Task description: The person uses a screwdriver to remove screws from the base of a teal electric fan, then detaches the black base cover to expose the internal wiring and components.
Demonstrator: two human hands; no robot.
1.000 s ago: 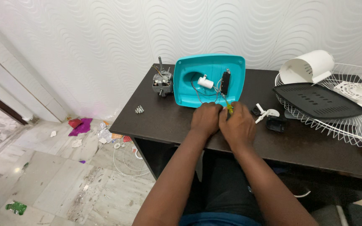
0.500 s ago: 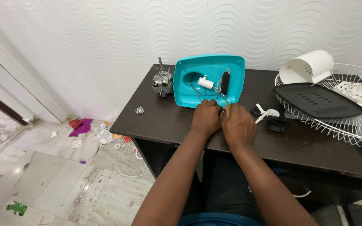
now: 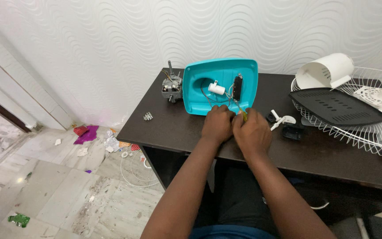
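A teal plastic fan base shell (image 3: pixel 202 75) lies open side up on the dark table (image 3: pixel 173 128), with a white part, red and black wires and a black switch block (image 3: pixel 237 87) inside. My left hand (image 3: pixel 217 125) rests closed at the shell's near edge. Beside it, touching, my right hand (image 3: pixel 252 132) grips a yellow-green handled screwdriver (image 3: pixel 242 113) whose shaft points into the shell near the switch block. What my left fingers pinch is hidden.
A grey motor (image 3: pixel 171 86) stands left of the shell, with small screws (image 3: pixel 147 116) nearer the table's left edge. Black and white small parts (image 3: pixel 284 124), a black grille plate (image 3: pixel 337 106), a white housing (image 3: pixel 326 70) and a wire fan guard (image 3: pixel 376 128) fill the right. Litter lies on the floor.
Both hands stay at the shell's near edge with only slight shifts; the screwdriver handle shows a little more than half a second ago.
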